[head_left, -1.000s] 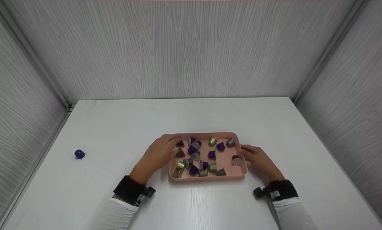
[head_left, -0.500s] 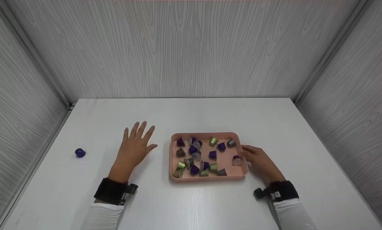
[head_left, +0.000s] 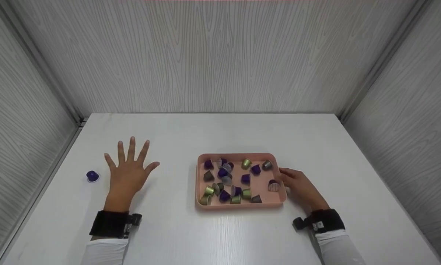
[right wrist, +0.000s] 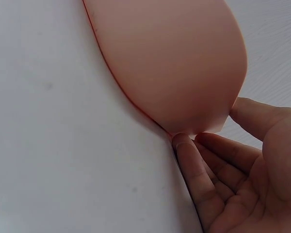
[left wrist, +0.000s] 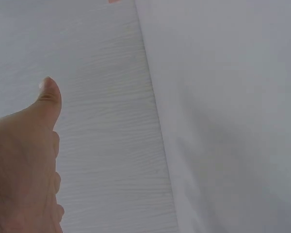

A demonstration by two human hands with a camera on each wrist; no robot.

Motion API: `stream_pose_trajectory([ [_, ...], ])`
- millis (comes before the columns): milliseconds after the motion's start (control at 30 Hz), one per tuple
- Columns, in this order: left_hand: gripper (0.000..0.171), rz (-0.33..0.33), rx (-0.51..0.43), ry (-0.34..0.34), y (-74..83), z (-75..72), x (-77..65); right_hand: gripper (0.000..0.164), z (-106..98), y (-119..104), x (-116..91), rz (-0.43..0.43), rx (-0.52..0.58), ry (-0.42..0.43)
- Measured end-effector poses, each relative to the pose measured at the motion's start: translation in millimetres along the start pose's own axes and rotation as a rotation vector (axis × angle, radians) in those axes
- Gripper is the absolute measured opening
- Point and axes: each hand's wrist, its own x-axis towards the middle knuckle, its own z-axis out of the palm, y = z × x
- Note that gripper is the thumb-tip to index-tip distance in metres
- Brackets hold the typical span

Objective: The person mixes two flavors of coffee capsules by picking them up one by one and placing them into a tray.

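Observation:
A pink tray (head_left: 238, 206) with rounded corners lies mid-table, several coffee capsules in it: purple, green and grey, some tipped with their foil lids showing. My right hand (head_left: 302, 187) holds the tray by its right end; in the right wrist view its thumb (right wrist: 254, 116) is at the rim and its fingertips touch the pink wall (right wrist: 169, 63) lower down. My left hand (head_left: 128, 177), fingers spread wide and holding nothing, is over the table left of the tray. A lone dark blue capsule (head_left: 92, 176) sits just left of that hand.
The white table (head_left: 220, 239) reaches back to a grey wood-grain panel (head_left: 213, 59). Similar panels rise at the left (head_left: 17, 110) and right (head_left: 401, 110). Each wrist wears a black strap with a small camera.
My left hand has left the tray's left end and moved left across the table, its fingers spreading out. My right hand and the tray have stayed in place.

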Motion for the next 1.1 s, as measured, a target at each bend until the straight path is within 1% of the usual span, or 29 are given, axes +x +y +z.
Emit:
stream_pose_trajectory([
  [233, 0.081, -0.117, -0.057, -0.036, -41.2, 3.5, -11.8, 0.059, 1, -1, 1, -0.01, -0.005, -0.008],
  [400, 0.083, -0.197, -0.114, -0.078, -62.3, 2.8, -14.7, 0.058, 0, 0, 1, -0.003, 0.007, -0.008],
  [500, 0.084, -0.239, -0.138, -0.108, -71.0, 1.1, -15.9, 0.059, -1, 0, 0, -0.005, 0.002, -0.006],
  [633, 0.085, -0.286, -0.17, -0.143, -81.9, -1.5, -21.0, 0.059, -1, -1, 0, -0.007, -0.009, -0.008],
  [833, 0.086, -0.315, -0.245, -0.21, -98.7, -1.6, -26.8, 0.061, 1, 2, 2, -0.021, 0.008, -0.012],
  [967, 0.087, -0.332, -0.272, -0.244, -103.1, -2.1, -29.6, 0.058, 1, 0, 1, -0.015, 0.002, -0.004],
  [1100, 0.09, -0.347, -0.302, -0.283, -103.9, -3.4, -31.5, 0.058, 1, -1, 0, 0.002, 0.004, -0.002],
])
